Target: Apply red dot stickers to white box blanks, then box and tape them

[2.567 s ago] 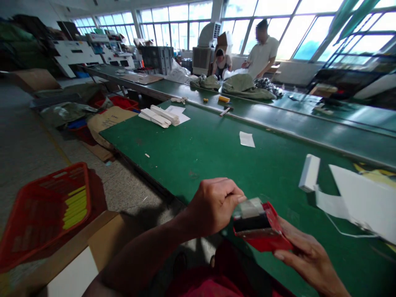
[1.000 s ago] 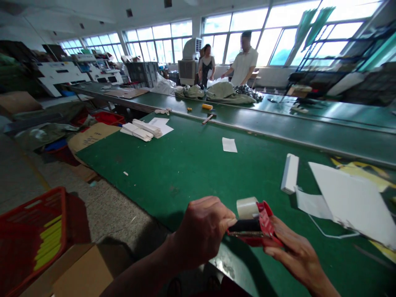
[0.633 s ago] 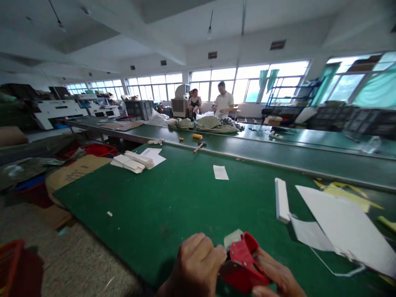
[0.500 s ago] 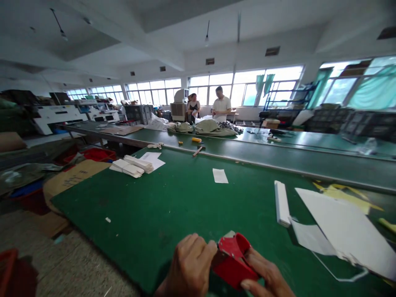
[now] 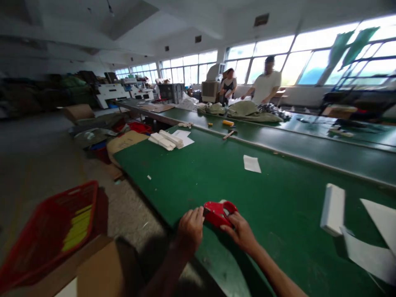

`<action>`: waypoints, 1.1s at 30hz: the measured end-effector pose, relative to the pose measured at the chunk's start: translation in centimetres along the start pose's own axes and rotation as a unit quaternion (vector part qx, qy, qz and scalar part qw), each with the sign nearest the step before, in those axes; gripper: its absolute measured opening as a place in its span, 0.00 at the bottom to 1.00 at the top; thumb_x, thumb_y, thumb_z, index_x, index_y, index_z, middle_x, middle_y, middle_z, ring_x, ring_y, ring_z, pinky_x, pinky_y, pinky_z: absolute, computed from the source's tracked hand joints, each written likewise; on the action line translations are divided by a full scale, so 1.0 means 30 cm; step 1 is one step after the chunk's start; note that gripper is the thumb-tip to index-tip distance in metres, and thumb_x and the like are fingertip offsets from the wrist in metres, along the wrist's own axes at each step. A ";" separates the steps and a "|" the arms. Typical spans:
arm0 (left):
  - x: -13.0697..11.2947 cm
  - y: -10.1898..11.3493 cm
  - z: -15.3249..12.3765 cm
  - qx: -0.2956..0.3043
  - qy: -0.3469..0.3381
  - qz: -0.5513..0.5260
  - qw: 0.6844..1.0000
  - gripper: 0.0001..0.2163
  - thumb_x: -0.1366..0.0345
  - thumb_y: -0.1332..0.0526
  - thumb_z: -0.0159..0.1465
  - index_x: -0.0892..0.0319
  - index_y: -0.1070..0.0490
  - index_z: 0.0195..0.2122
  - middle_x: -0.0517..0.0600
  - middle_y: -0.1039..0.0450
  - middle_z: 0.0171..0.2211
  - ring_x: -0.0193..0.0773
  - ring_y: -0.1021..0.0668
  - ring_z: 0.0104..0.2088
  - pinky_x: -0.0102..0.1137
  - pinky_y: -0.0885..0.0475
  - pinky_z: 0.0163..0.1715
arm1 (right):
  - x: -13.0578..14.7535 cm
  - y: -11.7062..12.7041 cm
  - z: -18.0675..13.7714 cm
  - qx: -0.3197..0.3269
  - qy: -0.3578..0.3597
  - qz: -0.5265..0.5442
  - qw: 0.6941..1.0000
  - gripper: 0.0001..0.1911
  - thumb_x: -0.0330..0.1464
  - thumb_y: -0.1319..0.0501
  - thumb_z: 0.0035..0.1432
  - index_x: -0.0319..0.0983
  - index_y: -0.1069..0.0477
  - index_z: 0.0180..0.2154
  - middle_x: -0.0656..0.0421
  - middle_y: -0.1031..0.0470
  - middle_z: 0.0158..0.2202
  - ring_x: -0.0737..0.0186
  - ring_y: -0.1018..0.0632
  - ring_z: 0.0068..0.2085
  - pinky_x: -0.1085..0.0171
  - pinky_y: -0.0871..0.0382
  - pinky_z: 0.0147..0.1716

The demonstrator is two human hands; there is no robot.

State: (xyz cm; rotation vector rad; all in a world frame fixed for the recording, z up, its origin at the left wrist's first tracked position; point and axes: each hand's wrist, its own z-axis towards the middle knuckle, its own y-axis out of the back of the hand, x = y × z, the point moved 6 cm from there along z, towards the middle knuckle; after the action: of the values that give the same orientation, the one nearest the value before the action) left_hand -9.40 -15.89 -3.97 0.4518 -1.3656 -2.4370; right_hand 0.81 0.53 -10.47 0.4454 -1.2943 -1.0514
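A red tape dispenser sits low over the near edge of the green table, held between both my hands. My left hand is curled against its left end, fingers closed. My right hand grips its right side, fingers wrapped round the red body. A bit of the pale tape roll shows at the top of the dispenser. Both arms reach forward from the bottom of the view.
A white box and white sheets lie to the right; a paper slip and a stack of white packs lie farther off. A red basket and cardboard box stand at the left. Two people work at the far table.
My hands have moved out to arm's length, with the dispenser lowered toward the table edge. The view has swung left and down, bringing the red basket back in.
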 end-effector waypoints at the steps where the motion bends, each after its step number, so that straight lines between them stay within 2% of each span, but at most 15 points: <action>1: 0.031 -0.009 -0.016 0.048 0.044 -0.001 0.998 0.16 0.72 0.48 0.65 0.67 0.34 0.54 0.58 0.24 0.46 0.43 0.22 0.43 0.36 0.26 0.42 | 0.007 -0.025 0.033 0.005 0.012 -0.015 1.000 0.18 0.46 0.46 0.63 0.39 0.31 0.30 0.54 0.29 0.31 0.56 0.29 0.37 0.59 0.35 0.38; 4: 0.133 -0.017 -0.072 0.154 0.159 -0.020 0.975 0.23 0.68 0.45 0.64 0.66 0.40 0.60 0.60 0.31 0.56 0.47 0.27 0.52 0.40 0.29 0.49 | 0.041 -0.121 0.133 0.043 0.048 -0.062 0.996 0.19 0.46 0.47 0.63 0.39 0.32 0.30 0.54 0.28 0.31 0.55 0.29 0.38 0.59 0.35 0.39; 7: 0.240 -0.013 -0.128 0.206 0.230 -0.061 0.949 0.27 0.65 0.44 0.63 0.66 0.45 0.63 0.60 0.36 0.60 0.48 0.30 0.56 0.38 0.32 0.53 | 0.083 -0.227 0.219 0.099 0.078 -0.107 0.986 0.20 0.47 0.48 0.63 0.39 0.32 0.30 0.53 0.27 0.32 0.54 0.29 0.39 0.60 0.35 0.38; 12: 0.422 -0.031 -0.239 0.259 0.308 -0.123 0.907 0.34 0.65 0.42 0.60 0.67 0.52 0.66 0.59 0.48 0.66 0.50 0.37 0.62 0.38 0.38 0.59 | 0.152 -0.390 0.331 0.157 0.112 -0.130 0.973 0.22 0.49 0.49 0.63 0.39 0.32 0.30 0.52 0.27 0.31 0.53 0.29 0.38 0.58 0.36 0.38; 18: 0.585 -0.041 -0.447 0.282 0.369 -0.204 0.862 0.37 0.65 0.43 0.59 0.68 0.58 0.67 0.58 0.56 0.68 0.47 0.42 0.65 0.36 0.42 0.61 | 0.258 -0.575 0.414 0.227 0.147 -0.135 0.953 0.23 0.50 0.50 0.63 0.39 0.29 0.33 0.51 0.26 0.36 0.52 0.29 0.41 0.57 0.37 0.40; 22: 0.648 -0.027 -0.508 0.260 0.360 -0.245 0.862 0.39 0.65 0.43 0.58 0.69 0.60 0.67 0.58 0.61 0.69 0.42 0.46 0.66 0.30 0.46 0.63 | 0.318 -0.638 0.455 0.247 0.147 -0.146 0.947 0.23 0.50 0.50 0.62 0.39 0.29 0.33 0.51 0.27 0.36 0.52 0.30 0.43 0.57 0.38 0.42; 25: 0.701 -0.042 -0.518 0.240 0.380 -0.240 0.861 0.37 0.66 0.44 0.59 0.73 0.58 0.66 0.62 0.58 0.68 0.41 0.48 0.67 0.30 0.47 0.63 | 0.326 -0.634 0.491 0.240 0.119 -0.176 0.947 0.22 0.49 0.49 0.62 0.38 0.28 0.34 0.51 0.26 0.37 0.52 0.29 0.44 0.58 0.38 0.43; 28: 0.772 -0.086 -0.531 0.180 0.374 -0.218 0.883 0.31 0.66 0.48 0.61 0.72 0.52 0.65 0.63 0.49 0.65 0.42 0.40 0.64 0.35 0.40 0.61 | 0.289 -0.604 0.555 0.220 0.065 -0.213 0.950 0.20 0.47 0.45 0.60 0.38 0.26 0.35 0.51 0.25 0.39 0.54 0.28 0.44 0.60 0.37 0.41; 30: 0.824 -0.119 -0.563 0.129 0.356 -0.206 0.902 0.27 0.66 0.48 0.61 0.71 0.43 0.62 0.64 0.40 0.61 0.44 0.33 0.60 0.38 0.33 0.57 | 0.255 -0.582 0.611 0.211 0.035 -0.227 0.950 0.18 0.46 0.41 0.58 0.38 0.25 0.35 0.52 0.24 0.39 0.55 0.27 0.43 0.62 0.36 0.40; 31: 0.847 -0.128 -0.584 0.096 0.341 -0.199 0.914 0.25 0.66 0.48 0.60 0.68 0.39 0.59 0.62 0.34 0.58 0.45 0.29 0.57 0.38 0.29 0.54 | 0.238 -0.575 0.640 0.207 0.021 -0.231 0.951 0.17 0.46 0.40 0.57 0.39 0.25 0.35 0.53 0.24 0.39 0.56 0.27 0.43 0.62 0.36 0.40; 33: 0.879 -0.120 -0.633 0.027 0.301 -0.176 0.937 0.20 0.66 0.45 0.59 0.55 0.31 0.54 0.54 0.24 0.49 0.45 0.22 0.49 0.39 0.22 0.44 | 0.209 -0.569 0.699 0.196 -0.004 -0.234 0.952 0.17 0.46 0.40 0.57 0.40 0.24 0.37 0.54 0.23 0.40 0.56 0.26 0.44 0.62 0.36 0.41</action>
State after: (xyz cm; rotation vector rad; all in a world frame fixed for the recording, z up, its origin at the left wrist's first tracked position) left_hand -25.69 -39.51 -19.65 1.4261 -1.1459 -2.2140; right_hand -25.46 -7.38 -14.56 1.0927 -1.4449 -1.1813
